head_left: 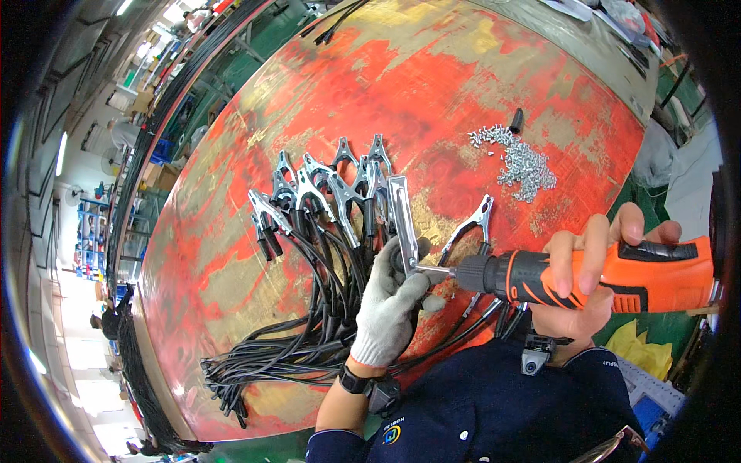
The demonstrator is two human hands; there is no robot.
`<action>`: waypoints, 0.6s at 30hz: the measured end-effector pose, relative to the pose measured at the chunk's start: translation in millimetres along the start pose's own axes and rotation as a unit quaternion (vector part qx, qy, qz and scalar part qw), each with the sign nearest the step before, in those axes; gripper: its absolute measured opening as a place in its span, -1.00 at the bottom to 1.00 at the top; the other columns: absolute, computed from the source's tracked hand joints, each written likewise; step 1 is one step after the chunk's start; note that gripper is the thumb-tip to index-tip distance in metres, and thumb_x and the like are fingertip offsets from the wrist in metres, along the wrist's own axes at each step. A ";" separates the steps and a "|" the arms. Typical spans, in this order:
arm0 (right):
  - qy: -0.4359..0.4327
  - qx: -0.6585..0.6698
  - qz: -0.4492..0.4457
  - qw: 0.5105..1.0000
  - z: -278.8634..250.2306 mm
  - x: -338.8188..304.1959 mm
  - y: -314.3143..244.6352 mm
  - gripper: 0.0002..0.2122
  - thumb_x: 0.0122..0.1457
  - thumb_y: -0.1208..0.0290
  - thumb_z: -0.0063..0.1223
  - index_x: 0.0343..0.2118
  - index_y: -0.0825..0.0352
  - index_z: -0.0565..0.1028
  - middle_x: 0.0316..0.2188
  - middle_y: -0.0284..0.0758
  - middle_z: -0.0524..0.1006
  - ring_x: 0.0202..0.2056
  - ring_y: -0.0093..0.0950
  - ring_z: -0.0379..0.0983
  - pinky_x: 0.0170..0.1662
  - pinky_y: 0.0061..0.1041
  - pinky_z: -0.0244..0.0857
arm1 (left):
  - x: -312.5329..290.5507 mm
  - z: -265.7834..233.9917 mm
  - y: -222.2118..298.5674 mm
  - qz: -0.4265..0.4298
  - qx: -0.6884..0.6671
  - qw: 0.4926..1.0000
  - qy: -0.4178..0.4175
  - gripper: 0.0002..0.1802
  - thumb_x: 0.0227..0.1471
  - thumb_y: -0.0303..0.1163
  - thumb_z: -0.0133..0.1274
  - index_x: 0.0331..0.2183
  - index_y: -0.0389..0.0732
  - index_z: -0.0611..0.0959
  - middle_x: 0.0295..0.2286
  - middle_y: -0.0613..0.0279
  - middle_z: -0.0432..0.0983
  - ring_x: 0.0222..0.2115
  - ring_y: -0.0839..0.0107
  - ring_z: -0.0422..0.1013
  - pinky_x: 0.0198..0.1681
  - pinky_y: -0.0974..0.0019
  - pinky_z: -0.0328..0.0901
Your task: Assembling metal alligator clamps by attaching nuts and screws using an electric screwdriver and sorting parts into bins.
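Note:
My left hand [388, 316], in a whitish work glove, is closed around a silver metal cable clamp [402, 220] near the table's front edge. The clamp's long handle points away from me. My bare right hand [593, 251] grips an orange and black power screwdriver [664, 274] from the right, lying level. Its bit [436, 268] reaches the clamp beside my left thumb; whether it sits in a screw is too small to tell. Just beyond the screwdriver's nose lies another silver clamp [472, 220], with black cable near it.
Left of my gloved hand lie several silver clamps [316, 185] on black cables [285, 351], bundled toward the near left. A heap of small screws [525, 166] rests at the right of the worn red table [386, 100], with a black piece [516, 120] beside it.

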State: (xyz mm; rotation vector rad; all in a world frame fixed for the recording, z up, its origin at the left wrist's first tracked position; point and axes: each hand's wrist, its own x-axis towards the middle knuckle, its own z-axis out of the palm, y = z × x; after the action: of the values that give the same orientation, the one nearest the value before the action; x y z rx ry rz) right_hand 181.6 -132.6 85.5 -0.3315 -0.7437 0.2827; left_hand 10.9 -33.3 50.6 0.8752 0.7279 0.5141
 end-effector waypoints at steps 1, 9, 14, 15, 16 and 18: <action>0.002 -0.005 -0.003 1.000 1.4 -1.5 0.1 -0.34 -0.01 0.69 0.17 0.09 -0.05 0.17 -0.11 -0.36 0.31 -0.53 -0.52 0.32 -0.54 -0.44 0.27 | -0.9 0.7 -0.2 0.003 -0.008 1.000 0.002 -0.31 0.05 -0.56 -0.05 0.17 -0.35 0.05 0.03 -0.02 0.25 -0.12 0.28 0.43 -0.33 0.40 0.49; 0.032 -0.025 -0.049 0.998 4.9 -4.6 11.2 -0.29 0.00 0.67 0.09 0.19 0.10 0.02 -0.15 -0.36 0.16 -0.48 -0.65 0.23 -0.54 -0.66 0.23 | -2.7 1.1 0.4 0.012 0.002 1.000 0.002 -0.33 0.05 -0.57 -0.08 0.17 -0.34 0.07 0.03 -0.01 0.25 -0.19 0.33 0.44 -0.38 0.44 0.46; 0.014 -0.011 -0.037 0.999 0.5 -11.1 8.5 -0.17 -0.05 0.77 0.14 0.22 -0.08 0.03 -0.06 -0.34 0.27 -0.44 -0.53 0.35 -0.52 -0.44 0.30 | -2.3 2.9 0.4 0.014 0.019 1.000 0.014 -0.35 0.05 -0.56 -0.08 0.16 -0.35 0.08 0.00 0.02 0.28 -0.21 0.37 0.44 -0.38 0.45 0.44; 0.015 -0.012 -0.038 0.999 -1.4 -11.8 9.2 -0.17 -0.05 0.77 0.14 0.22 -0.08 0.03 -0.06 -0.34 0.27 -0.44 -0.53 0.35 -0.52 -0.44 0.30 | -1.4 3.6 0.7 0.011 0.030 0.999 0.020 -0.35 0.05 -0.56 -0.08 0.15 -0.35 0.08 -0.02 0.03 0.29 -0.22 0.38 0.44 -0.38 0.45 0.44; -0.015 -0.003 -0.049 0.999 -4.4 -12.7 9.8 -0.15 -0.07 0.79 0.12 0.22 -0.08 0.03 -0.06 -0.32 0.27 -0.44 -0.51 0.36 -0.52 -0.42 0.32 | -0.6 4.5 1.0 0.008 0.040 0.999 0.026 -0.35 0.06 -0.56 -0.08 0.15 -0.35 0.08 -0.03 0.05 0.31 -0.22 0.39 0.44 -0.38 0.46 0.44; -0.046 0.010 -0.071 0.996 -2.7 -14.5 12.3 -0.11 -0.13 0.86 0.08 0.23 -0.08 0.03 -0.08 -0.30 0.26 -0.45 -0.46 0.36 -0.51 -0.38 0.35 | -0.9 5.4 1.3 0.011 0.046 0.998 0.030 -0.35 0.06 -0.55 -0.08 0.15 -0.35 0.07 -0.05 0.06 0.32 -0.22 0.39 0.44 -0.38 0.45 0.45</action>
State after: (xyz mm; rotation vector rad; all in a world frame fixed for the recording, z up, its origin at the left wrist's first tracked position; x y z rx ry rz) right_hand 171.7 -127.2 69.9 -0.2460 -0.8497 0.1725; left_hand 14.1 -35.9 54.4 0.9584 0.8025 0.5305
